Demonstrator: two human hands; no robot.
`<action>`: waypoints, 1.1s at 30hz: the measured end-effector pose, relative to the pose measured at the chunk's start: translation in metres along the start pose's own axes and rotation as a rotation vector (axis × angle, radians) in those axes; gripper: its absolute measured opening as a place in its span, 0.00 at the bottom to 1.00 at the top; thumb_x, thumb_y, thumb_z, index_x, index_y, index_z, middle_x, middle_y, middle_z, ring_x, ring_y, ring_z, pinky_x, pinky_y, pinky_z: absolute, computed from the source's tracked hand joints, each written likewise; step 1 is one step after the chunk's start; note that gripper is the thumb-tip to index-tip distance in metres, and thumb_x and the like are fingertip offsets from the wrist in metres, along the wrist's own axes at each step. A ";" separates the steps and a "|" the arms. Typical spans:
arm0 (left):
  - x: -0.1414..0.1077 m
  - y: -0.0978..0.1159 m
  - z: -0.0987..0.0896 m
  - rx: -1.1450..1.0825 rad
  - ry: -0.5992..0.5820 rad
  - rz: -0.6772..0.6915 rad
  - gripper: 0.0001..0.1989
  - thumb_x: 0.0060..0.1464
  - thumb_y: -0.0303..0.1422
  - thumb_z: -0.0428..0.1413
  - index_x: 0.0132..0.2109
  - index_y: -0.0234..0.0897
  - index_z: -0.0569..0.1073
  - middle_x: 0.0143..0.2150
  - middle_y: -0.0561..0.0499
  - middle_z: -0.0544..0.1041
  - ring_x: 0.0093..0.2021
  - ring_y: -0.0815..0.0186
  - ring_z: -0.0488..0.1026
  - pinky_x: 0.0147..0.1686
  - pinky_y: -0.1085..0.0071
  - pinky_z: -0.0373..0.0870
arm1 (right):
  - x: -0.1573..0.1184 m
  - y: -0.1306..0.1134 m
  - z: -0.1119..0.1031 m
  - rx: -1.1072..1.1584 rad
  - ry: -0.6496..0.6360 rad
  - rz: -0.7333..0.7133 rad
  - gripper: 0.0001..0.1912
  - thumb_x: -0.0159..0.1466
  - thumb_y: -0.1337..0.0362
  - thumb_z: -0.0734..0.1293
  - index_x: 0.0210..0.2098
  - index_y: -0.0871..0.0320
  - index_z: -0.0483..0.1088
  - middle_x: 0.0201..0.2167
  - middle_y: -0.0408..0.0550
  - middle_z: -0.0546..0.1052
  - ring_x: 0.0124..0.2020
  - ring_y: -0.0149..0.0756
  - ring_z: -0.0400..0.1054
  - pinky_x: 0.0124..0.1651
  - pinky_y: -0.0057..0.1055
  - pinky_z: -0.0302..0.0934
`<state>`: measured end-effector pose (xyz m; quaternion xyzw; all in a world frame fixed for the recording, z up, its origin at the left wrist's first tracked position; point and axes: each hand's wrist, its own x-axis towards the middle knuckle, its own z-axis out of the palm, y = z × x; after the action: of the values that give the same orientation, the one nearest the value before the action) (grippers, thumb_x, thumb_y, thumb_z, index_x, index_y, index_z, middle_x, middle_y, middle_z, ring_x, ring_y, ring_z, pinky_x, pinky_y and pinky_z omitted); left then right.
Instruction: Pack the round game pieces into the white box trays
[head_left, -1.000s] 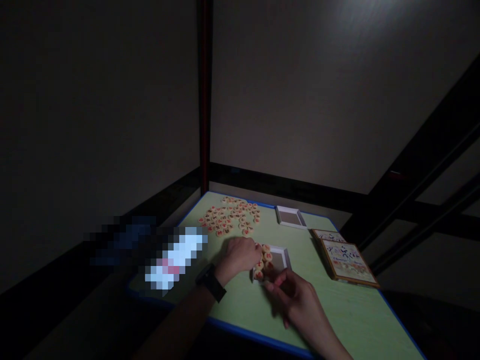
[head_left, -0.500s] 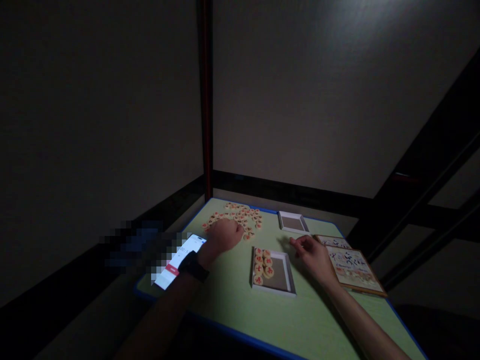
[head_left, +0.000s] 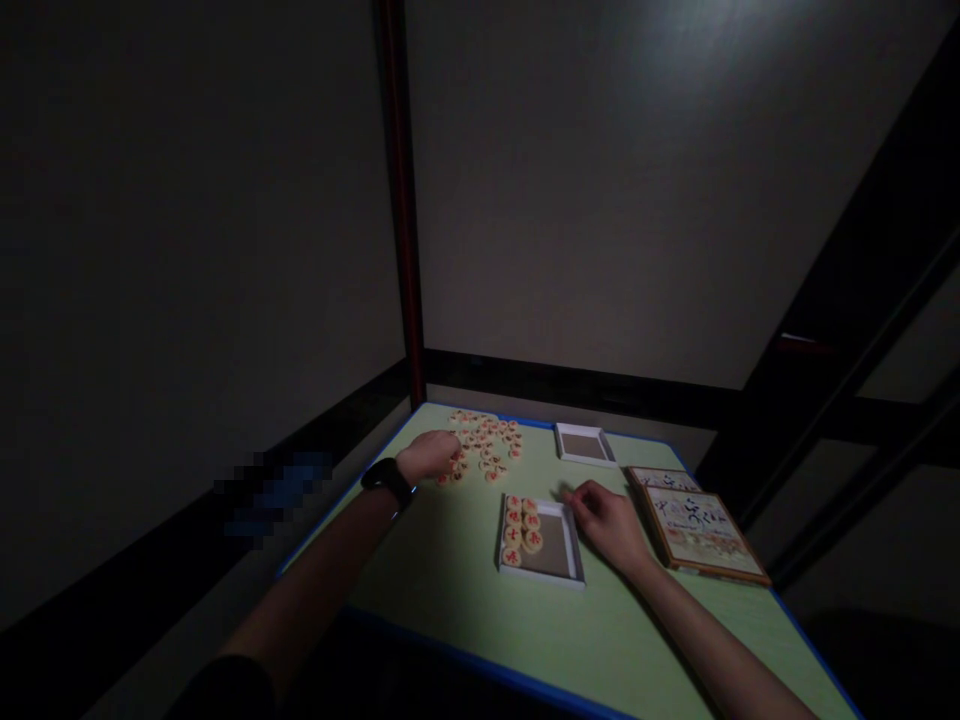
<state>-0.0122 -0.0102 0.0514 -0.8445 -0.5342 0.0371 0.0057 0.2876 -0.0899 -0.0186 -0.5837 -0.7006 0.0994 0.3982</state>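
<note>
1. Your left hand [head_left: 429, 455]: fingertips hidden; whether they hold a piece, you cannot tell.
2. Scattered pieces [head_left: 482, 437]: partly covered by that hand; most characters too small for you to read.
3. Rear box [head_left: 660, 478]: partly hidden by the front box [head_left: 697, 525].
4. Your right forearm [head_left: 697, 630], table [head_left: 450, 600]: cut by the lower edge.
5. Patch [head_left: 281, 490] at left: pixelated.

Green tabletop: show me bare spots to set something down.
Bare tabletop: between the near tray and the front blue edge, and left of that tray. Crowded: far left, with loose pieces and the left hand; right side, with boxes and the right hand.
</note>
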 end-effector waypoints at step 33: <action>-0.023 0.106 0.041 -1.478 0.154 0.025 0.09 0.48 0.32 0.60 0.35 0.29 0.76 0.33 0.45 0.81 0.32 0.64 0.78 0.31 0.72 0.73 | -0.027 -0.046 0.013 0.043 0.124 -0.540 0.12 0.69 0.64 0.61 0.51 0.55 0.69 0.43 0.53 0.79 0.44 0.41 0.75 0.48 0.37 0.71</action>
<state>0.0706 -0.0774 0.0062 -0.6343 -0.4084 -0.3912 -0.5271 0.2448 -0.1239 -0.0119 -0.3723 -0.8028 -0.0317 0.4647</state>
